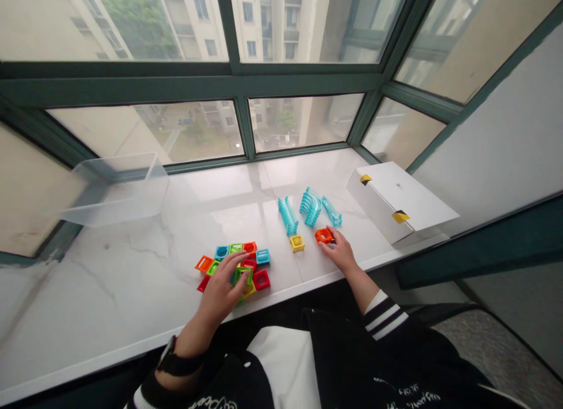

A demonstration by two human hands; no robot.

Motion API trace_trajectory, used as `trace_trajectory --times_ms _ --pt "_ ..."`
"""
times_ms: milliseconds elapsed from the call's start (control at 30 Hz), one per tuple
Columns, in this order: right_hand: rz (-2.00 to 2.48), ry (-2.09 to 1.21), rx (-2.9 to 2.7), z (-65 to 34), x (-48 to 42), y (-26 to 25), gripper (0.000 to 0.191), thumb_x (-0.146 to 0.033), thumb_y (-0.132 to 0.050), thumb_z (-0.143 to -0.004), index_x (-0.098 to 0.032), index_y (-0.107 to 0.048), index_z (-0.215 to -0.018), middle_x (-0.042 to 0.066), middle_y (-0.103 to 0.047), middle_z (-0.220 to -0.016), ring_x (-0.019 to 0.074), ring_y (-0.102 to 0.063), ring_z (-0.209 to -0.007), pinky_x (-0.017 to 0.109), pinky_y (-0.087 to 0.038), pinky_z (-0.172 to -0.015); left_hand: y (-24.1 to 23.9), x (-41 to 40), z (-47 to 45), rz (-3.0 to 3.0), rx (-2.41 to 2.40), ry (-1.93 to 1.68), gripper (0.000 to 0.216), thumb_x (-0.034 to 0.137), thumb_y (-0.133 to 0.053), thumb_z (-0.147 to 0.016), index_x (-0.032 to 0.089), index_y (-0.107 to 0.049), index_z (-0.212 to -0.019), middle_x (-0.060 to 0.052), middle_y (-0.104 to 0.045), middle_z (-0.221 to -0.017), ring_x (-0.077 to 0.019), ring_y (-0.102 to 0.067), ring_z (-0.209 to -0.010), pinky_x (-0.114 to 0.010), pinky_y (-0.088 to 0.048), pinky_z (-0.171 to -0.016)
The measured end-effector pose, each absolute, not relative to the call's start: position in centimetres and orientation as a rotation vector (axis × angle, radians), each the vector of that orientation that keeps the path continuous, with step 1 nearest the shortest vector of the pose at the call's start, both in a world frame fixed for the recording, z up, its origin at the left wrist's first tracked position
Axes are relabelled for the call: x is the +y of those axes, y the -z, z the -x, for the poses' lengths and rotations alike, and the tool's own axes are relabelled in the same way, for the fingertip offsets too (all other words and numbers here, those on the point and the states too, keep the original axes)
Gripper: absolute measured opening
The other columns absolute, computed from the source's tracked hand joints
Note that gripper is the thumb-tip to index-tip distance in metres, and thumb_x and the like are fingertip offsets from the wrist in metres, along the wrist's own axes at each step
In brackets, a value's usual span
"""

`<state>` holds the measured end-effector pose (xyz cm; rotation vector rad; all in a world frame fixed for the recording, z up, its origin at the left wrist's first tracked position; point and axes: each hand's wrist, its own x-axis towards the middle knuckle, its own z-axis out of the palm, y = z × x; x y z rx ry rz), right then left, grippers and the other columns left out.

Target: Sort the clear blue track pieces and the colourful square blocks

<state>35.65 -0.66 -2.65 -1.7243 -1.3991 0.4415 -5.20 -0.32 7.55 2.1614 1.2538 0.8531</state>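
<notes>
My left hand (pixel 222 289) reaches over a cluster of small square toy blocks, its thumb and fingers spread apart. Near the thumb lies a green block (pixel 243 275); parts of the cluster are hidden under the hand. Around it show a red block (pixel 261 279), a blue block (pixel 263 256) and an orange block (pixel 204 263). My right hand (pixel 341 252) is closed on an orange-red block (pixel 324 235) at the tabletop. Just left of that sits a yellow block (pixel 297 242), apart from it.
Behind the yellow block lie a straight clear-blue track piece (pixel 288 215), a curved ribbed piece (pixel 311 207) and a narrower piece (pixel 331 211). A clear plastic bin (pixel 127 201) stands at the left, a white box (pixel 400 198) at the right. Windows border the marble-look counter (pixel 145 268).
</notes>
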Motion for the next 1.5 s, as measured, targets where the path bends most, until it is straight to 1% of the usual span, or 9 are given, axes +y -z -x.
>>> trace_trajectory --times_ms 200,467,1033,1100,1200,1267,1367,1433,1500 --pt "1.741 -0.389 -1.470 -35.2 0.2 3.3 0.065 -0.046 -0.069 -0.086 -0.018 -0.061 -0.144 0.017 -0.067 -0.139 0.0328 -0.066 -0.126 0.053 -0.054 -0.110 -7.2 -0.8 7.6 -2.109 1.401 -0.932 0.034 0.042 -0.057 -0.101 0.027 -0.064 -0.131 -0.008 -0.067 -0.139 -0.0294 -0.062 -0.132 -0.053 -0.049 -0.117" --pt "1.776 -0.392 -1.500 -34.8 0.7 4.3 0.065 -0.046 -0.068 -0.086 -0.016 -0.060 -0.143 0.018 -0.067 -0.137 0.0342 -0.065 -0.126 0.055 -0.051 -0.112 -5.7 -2.2 8.5 -2.202 1.455 -0.905 0.037 0.040 -0.058 -0.101 0.026 -0.063 -0.135 -0.011 -0.062 -0.143 -0.0310 -0.060 -0.134 -0.055 -0.048 -0.117" --pt "1.753 -0.340 -1.574 -35.0 0.7 4.9 0.065 -0.048 -0.065 -0.088 -0.017 -0.056 -0.144 0.019 -0.065 -0.137 0.0359 -0.062 -0.128 0.059 -0.049 -0.114 -5.3 -2.1 8.7 -2.139 1.519 -0.962 0.036 0.039 -0.059 -0.101 0.026 -0.062 -0.134 -0.011 -0.063 -0.141 -0.0309 -0.059 -0.134 -0.055 -0.047 -0.118" --pt "1.751 -0.353 -1.575 -35.1 0.6 4.7 0.069 -0.050 -0.067 -0.087 -0.016 -0.054 -0.146 0.020 -0.064 -0.138 0.0367 -0.063 -0.127 0.059 -0.050 -0.112 -5.4 -2.1 8.8 -2.130 1.521 -0.962 0.037 0.039 -0.059 -0.100 0.026 -0.061 -0.134 -0.011 -0.063 -0.141 -0.0310 -0.059 -0.134 -0.056 -0.046 -0.118" --pt "1.726 -0.375 -1.528 -34.9 0.2 3.7 0.073 -0.052 -0.069 -0.086 -0.015 -0.052 -0.148 0.021 -0.061 -0.139 0.0351 -0.066 -0.119 0.056 -0.057 -0.102 -5.3 -2.1 9.1 -2.113 1.518 -0.952 0.037 0.040 -0.058 -0.101 0.026 -0.061 -0.135 -0.011 -0.062 -0.142 -0.0309 -0.058 -0.135 -0.056 -0.046 -0.118" --pt "1.677 -0.327 -1.470 -34.3 -0.2 2.3 0.065 -0.050 -0.066 -0.090 -0.018 -0.054 -0.145 0.019 -0.062 -0.136 0.0326 -0.067 -0.113 0.053 -0.061 -0.095 -5.1 -2.1 9.2 -2.107 1.505 -0.951 0.035 0.038 -0.055 -0.103 0.026 -0.061 -0.135 -0.011 -0.062 -0.143 -0.0303 -0.058 -0.136 -0.056 -0.046 -0.119" --pt "1.561 -0.226 -1.447 -32.4 -0.6 -0.4 0.045 -0.042 -0.060 -0.097 -0.021 -0.060 -0.137 0.015 -0.067 -0.120 0.0299 -0.067 -0.107 0.050 -0.061 -0.091 -4.4 -2.2 9.0 -2.109 1.488 -0.940 0.037 0.037 -0.053 -0.104 0.025 -0.059 -0.138 -0.012 -0.060 -0.147 -0.0301 -0.056 -0.139 -0.057 -0.043 -0.121" --pt "1.472 -0.268 -1.510 -30.5 -0.7 -2.2 0.037 -0.037 -0.057 -0.100 -0.023 -0.064 -0.133 0.011 -0.069 -0.111 0.0268 -0.068 -0.099 0.047 -0.061 -0.090 -4.0 -2.3 8.8 -2.111 1.492 -0.916 0.041 0.037 -0.055 -0.103 0.025 -0.055 -0.143 -0.013 -0.057 -0.151 -0.0312 -0.053 -0.143 -0.058 -0.042 -0.122" --pt "1.358 -0.396 -1.621 -28.3 -0.5 -3.5 0.032 -0.034 -0.057 -0.101 -0.025 -0.066 -0.130 0.009 -0.071 -0.107 0.0239 -0.069 -0.093 0.043 -0.062 -0.086 -3.5 -2.4 8.7 -2.103 1.498 -0.883 0.047 0.037 -0.056 -0.102 0.025 -0.052 -0.147 -0.015 -0.053 -0.155 -0.0321 -0.050 -0.147 -0.059 -0.041 -0.123"
